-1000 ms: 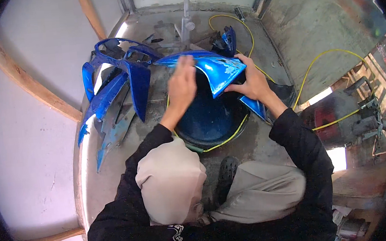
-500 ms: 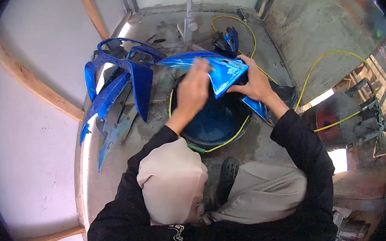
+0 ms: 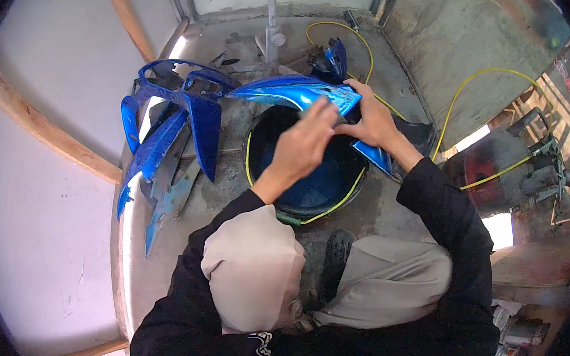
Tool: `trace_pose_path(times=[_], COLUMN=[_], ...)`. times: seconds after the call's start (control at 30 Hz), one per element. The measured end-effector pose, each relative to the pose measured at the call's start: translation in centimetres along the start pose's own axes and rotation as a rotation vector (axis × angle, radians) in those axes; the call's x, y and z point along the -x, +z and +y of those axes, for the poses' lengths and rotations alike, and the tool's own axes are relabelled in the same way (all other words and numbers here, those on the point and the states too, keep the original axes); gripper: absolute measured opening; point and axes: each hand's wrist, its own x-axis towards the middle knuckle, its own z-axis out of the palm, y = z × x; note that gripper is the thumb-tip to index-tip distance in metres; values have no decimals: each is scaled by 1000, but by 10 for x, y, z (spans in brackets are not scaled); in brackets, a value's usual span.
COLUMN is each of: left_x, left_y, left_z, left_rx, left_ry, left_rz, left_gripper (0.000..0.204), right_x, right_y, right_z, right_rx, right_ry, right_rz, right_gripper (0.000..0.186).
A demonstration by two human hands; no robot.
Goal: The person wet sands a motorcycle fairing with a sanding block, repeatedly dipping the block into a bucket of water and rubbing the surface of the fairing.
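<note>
A glossy blue plastic fairing panel, pale and scuffed over its right part, is held tilted above a round black tub with dark bluish liquid in it. My right hand grips the panel's right end, thumb below and fingers over the far edge. Against the panel's scuffed face lies my left hand, its fingertips smeared by motion. Whether something is under those fingers, I cannot make out. A smaller blue piece sits at the tub's right rim, below my right hand.
To the left lie several blue fairing parts in a pile. Another dark blue part rests beyond the tub. A grey pipe stands at the back. A yellow hose runs to a tank on the right.
My left hand has slid right and toward me across the panel's face. The panel has shifted slightly left and tilts differently, still in my right hand.
</note>
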Motion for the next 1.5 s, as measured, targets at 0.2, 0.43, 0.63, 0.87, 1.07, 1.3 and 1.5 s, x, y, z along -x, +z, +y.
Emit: trace_pose_path(times=[0.2,0.43,0.63,0.87,1.07,1.3,1.5], left_x=[24,10,8,6,9,0,-7], left_y=[-31,-11,-35,-23,-27,-27,-27], left_z=[-85,-14,-72,-21,-30,-54,-40], left_rx=[-149,4,-150,87,-29,-78,13], left_ry=[-327,-166,-303,-57,69,-40,-41], left_rz=[216,-32,143,-135,-73,-5,-52], left_gripper=[37,40,38,35,33,30,34], right_x=[-8,-3,-9,-2,-4,-8,-7], right_y=[1,0,4,-2,4,0,4], right_z=[-20,-4,-18,-9,-8,-16,-14], right_rx=[-4,12,-2,20,5,-12,-16], right_ry=[-38,-40,-60,-27,-71,-17,-60], right_rz=[-5,23,-1,3,26,6,13], right_gripper=[125,126,125,125,125,125,125])
